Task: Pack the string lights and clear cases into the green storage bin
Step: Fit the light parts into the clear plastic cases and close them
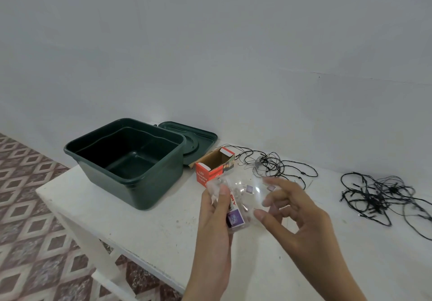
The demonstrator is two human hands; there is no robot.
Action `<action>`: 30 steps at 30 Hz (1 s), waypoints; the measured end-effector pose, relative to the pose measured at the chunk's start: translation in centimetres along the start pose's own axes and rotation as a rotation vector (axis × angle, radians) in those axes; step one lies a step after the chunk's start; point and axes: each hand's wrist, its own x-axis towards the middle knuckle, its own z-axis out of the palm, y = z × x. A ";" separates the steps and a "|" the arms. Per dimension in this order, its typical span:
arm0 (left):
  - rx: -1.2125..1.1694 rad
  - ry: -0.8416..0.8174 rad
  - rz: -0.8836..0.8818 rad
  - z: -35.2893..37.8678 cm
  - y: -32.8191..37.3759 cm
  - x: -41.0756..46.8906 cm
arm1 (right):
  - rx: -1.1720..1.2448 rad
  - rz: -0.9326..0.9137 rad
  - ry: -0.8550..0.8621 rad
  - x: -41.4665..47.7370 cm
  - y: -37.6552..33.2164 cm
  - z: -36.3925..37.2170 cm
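The dark green storage bin [126, 158] stands open and empty at the table's left end. A clear plastic case [243, 198] with a red and purple label is held above the table. My left hand [215, 221] grips its left side, thumb on top. My right hand [294, 216] touches its right side with curled fingertips. One tangle of black string lights [271, 163] lies behind the case. A second, denser tangle [378, 195] lies at the right.
The bin's green lid [198, 139] lies flat behind the bin against the wall. An open red LED lights carton [215, 165] rests between bin and case. The white table [140, 226] ends at the left over a patterned tiled floor [30, 207].
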 end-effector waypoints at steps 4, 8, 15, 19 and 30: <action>0.012 0.017 0.025 0.0 -0.1 0.0 | -0.274 -0.250 0.097 -0.1 0.3 0.8; 0.020 0.018 0.056 0.0 -0.1 0.0 | -0.400 -0.373 0.139 -0.4 0.8 1.4; 0.052 0.030 0.090 -0.4 -0.3 0.4 | -0.446 -0.410 0.062 -0.1 0.6 1.2; 0.059 0.037 0.111 -0.5 -0.2 0.5 | -0.449 -0.399 0.065 0.3 0.4 1.1; 0.074 0.024 0.109 -0.3 -0.2 0.8 | -0.484 -0.431 -0.064 0.7 0.8 0.5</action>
